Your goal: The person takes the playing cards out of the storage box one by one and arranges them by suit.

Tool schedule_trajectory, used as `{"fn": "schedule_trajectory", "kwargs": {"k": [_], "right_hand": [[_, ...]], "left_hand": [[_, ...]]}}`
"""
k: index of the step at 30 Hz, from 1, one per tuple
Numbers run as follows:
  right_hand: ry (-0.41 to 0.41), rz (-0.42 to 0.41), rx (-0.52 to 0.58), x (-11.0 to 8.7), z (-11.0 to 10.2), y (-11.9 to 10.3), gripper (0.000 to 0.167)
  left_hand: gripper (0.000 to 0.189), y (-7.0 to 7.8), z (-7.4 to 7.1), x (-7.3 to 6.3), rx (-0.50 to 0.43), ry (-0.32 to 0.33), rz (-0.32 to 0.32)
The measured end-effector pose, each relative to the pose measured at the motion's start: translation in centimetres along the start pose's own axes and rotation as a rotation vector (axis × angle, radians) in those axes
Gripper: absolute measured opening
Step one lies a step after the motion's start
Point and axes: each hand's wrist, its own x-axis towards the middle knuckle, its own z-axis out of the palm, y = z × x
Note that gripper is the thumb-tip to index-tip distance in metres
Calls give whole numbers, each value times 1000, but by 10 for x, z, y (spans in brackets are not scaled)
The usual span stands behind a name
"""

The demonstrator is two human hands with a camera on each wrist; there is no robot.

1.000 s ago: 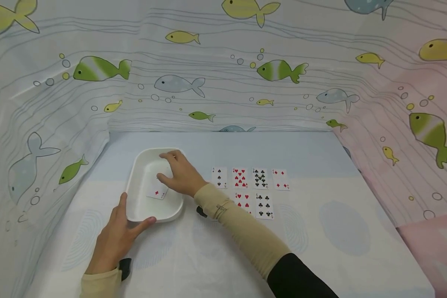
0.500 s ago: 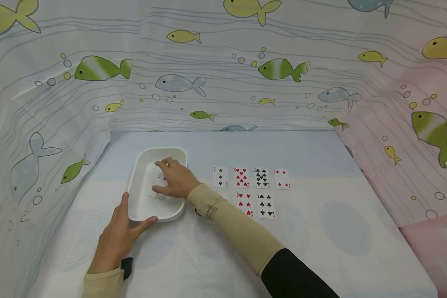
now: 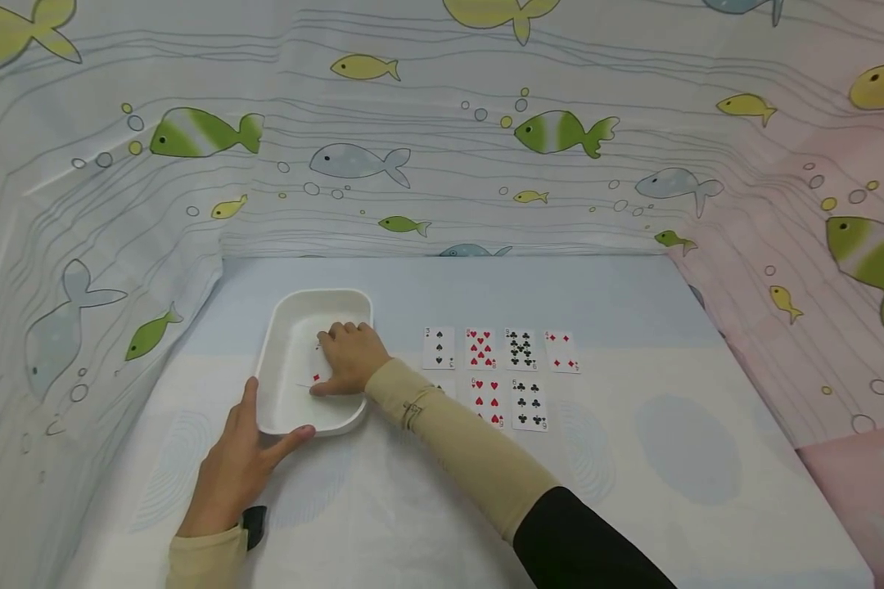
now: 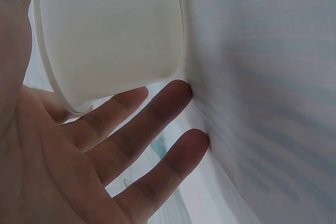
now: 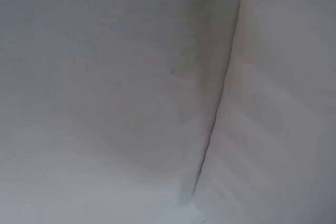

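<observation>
A white tray [image 3: 267, 360] with rounded corners stands on the left half of the table. My left hand [image 3: 239, 458] steadies its near-left corner, thumb along the front rim and forefinger up the left side. In the left wrist view the other fingers [image 4: 139, 124] extend fairly straight beside the tray wall [image 4: 113, 30], some tips at the cloth. My right hand [image 3: 355, 358] is inside the tray, its bent fingers and thumb at a playing card [image 3: 315, 364] with a red diamond. Whether they pinch the card is hidden. The right wrist view is only a blurred pale surface.
Right of the tray several face-up playing cards lie in two rows, among them a spade card [image 3: 439, 348], a diamond card [image 3: 562, 352] and a club card [image 3: 529, 406]. My right sleeve [image 3: 457, 442] partly covers the front row. Fish-patterned cloth [image 3: 442, 123] surrounds the table.
My right hand has come down from above the card onto it, and its spread fingers have drawn in. The left hand stays at the tray's corner. The whole view has shifted slightly.
</observation>
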Motion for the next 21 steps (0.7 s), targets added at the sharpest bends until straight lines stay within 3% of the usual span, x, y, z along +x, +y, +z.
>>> {"fn": "schedule_trajectory", "kwargs": {"k": [9,21], "right_hand": [[-32,17,-57,4,3,-1,92],[43,-9,-4,0,3,1,95]], "left_hand": [[124,1,1,1,-3,9,8],[125,1,0,0,-1,13,3]]}}
